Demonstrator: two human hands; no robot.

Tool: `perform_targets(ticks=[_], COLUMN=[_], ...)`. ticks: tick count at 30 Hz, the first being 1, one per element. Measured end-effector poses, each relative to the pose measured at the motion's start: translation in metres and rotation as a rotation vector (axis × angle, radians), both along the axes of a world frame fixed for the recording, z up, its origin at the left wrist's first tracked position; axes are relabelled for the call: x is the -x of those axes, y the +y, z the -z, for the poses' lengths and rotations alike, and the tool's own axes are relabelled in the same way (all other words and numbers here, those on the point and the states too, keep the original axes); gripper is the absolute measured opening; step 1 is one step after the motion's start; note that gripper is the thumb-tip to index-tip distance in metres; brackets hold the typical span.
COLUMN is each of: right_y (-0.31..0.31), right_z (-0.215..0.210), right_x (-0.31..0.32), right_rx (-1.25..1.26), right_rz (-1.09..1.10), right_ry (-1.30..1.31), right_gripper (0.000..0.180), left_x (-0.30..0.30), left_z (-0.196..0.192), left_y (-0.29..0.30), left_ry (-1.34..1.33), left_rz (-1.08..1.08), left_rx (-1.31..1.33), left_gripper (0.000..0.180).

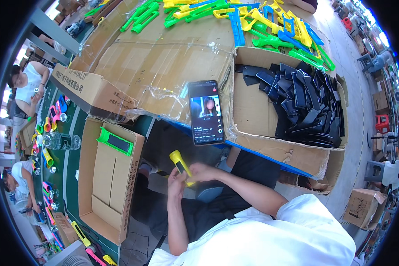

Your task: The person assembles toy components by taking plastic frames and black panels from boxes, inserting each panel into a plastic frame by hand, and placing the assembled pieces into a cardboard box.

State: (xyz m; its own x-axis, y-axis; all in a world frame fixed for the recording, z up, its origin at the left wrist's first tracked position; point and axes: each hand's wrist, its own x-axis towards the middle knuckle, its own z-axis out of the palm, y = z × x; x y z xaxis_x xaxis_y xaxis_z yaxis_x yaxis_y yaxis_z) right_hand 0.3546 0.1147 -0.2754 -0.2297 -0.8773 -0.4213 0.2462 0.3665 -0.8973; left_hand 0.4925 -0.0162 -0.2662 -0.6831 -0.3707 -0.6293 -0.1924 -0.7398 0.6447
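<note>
Fitting a dark panel (180,167) into 1 yellow casing (176,156) looked to be the step in hand. The casing was held above the lap, just in front of the cardboard-covered table (164,57), tilted so that its broad end pointed up and to the left. The left hand (176,184) was curled, its fingers gripping the casing near the panel's lower end. The right hand (201,172) was closed on the casing's lower part from the other side, though the exact placing of its fingertips was too small to tell.

Whether the panel sat fully home could not be made out. As a judgement, the next move called for steady support from 1 hand and even pressure along the panel's edges from the other, so that it would lie flush without twisting.

To the left, a long open carton (113,173) held 1 green casing (115,141) with a dark panel in place, which suggested where completed pieces went. Loose black panels (312,99) were heaped in the right-hand box (252,95), and casings in 3 colours (237,29) lay along the table's far side.
</note>
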Motion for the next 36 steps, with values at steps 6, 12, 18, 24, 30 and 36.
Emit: perform_targets(ticks=[6,12,18,24,30,36], right_y=[-0.002,0.002,0.046,0.135,0.183,0.185], right_z=[-0.012,-0.030,-0.104,-0.260,-0.404,-0.395], right_x=[0.004,0.008,-0.001,0.052,0.113,0.162], right_rx=[-0.065,-0.073,0.097,0.333,0.162,-0.285], right_rz=[-0.035,0.007,-0.099,-0.409,0.029,0.120], right_ry=[0.118,0.089,0.251,0.264,0.957,1.595], right_gripper=[0.042,0.041,0.049,0.038,0.023,0.031], left_x=[0.006,0.009,-0.029,-0.148,-0.171,-0.167], left_z=[-0.008,-0.025,-0.161,-0.309,-0.317,-0.258], left_y=[0.005,0.014,0.034,-0.006,-0.132,-0.163], left_ry=[-0.086,-0.049,-0.085,-0.169,-0.535,-1.199], left_rz=[0.019,0.027,0.161,0.028,-0.219,0.153], left_rx=[0.184,0.301,0.707,1.175,1.404,1.724], left_gripper=[0.038,0.043,0.035,0.052,0.046,0.068])
